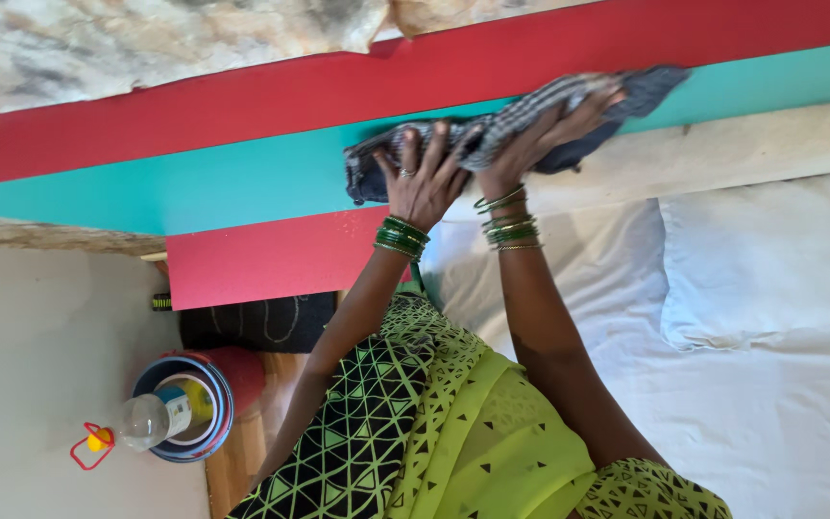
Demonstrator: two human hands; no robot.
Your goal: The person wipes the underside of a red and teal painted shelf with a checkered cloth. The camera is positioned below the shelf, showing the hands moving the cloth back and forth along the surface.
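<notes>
The checked cloth (pixel 516 130) is soft woven fabric, matt and creased. The headboard (pixel 242 183) looks smooth, painted, faintly glossy. The bed sheet (pixel 770 404) and pillow (pixel 770 259) are matt white cotton. The bottle (pixel 151 418) is clear shiny plastic.

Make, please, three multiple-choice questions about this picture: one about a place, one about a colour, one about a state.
1. Where is the checked cloth?
A. on the white bedding
B. against the teal band of the wall
C. in the blue tub

2. What colour are the bangles on the left hand's wrist?
A. green
B. red
C. white

3. How do the hands meet the cloth?
A. only the left hand touches it
B. neither touches it
C. both press on it

Answers: 1 B, the teal band lies behind it; 2 A, they show dark green; 3 C, the right hand lies on it too.
</notes>
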